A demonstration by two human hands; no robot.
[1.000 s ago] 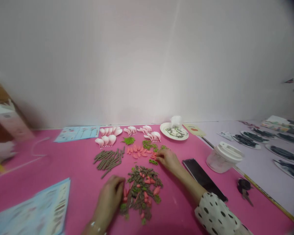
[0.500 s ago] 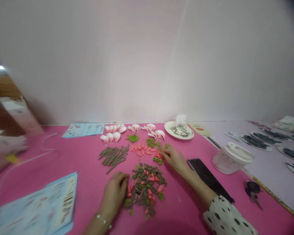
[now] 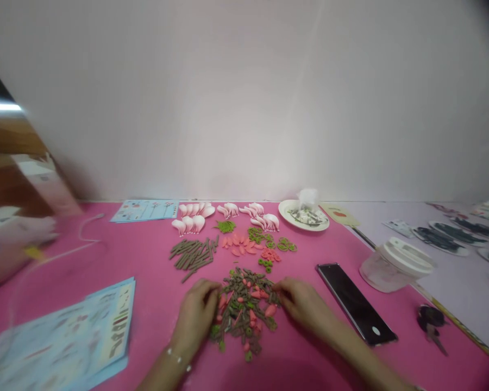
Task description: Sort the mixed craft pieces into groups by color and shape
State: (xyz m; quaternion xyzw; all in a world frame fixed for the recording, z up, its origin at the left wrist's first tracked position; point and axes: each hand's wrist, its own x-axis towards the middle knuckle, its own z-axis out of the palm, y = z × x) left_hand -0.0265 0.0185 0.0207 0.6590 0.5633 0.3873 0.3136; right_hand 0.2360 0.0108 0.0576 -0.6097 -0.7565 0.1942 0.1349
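Note:
A mixed pile of small plastic-looking pieces (image 3: 244, 309), brown, coral pink and green, lies on the pink tabletop between my hands. My left hand (image 3: 199, 307) rests against its left edge with curled fingers; what is between them, if anything, is hidden. At the right edge, my right hand (image 3: 299, 301) has its fingertips pinched together on the pile, and I cannot make out what they hold. Behind the pile are sorted groups: brown sticks (image 3: 192, 254), coral petal-like pieces (image 3: 238, 244), coral rings (image 3: 270, 254), green rings (image 3: 264, 264) and larger green loops (image 3: 286, 244).
Farther back lie pale pink petal-like pieces (image 3: 193, 224), green slivers (image 3: 225, 226) and a white plate (image 3: 283, 209) of scraps. A phone (image 3: 354, 301), lidded tub (image 3: 395, 263) and keys (image 3: 431, 324) stand right. Blue printed sheets (image 3: 73, 336) and a white cable (image 3: 65, 254) lie left.
My right hand has come back from the coral and green rings to the right edge of the mixed pile. My left hand stays at the pile's left edge. The view has shifted slightly.

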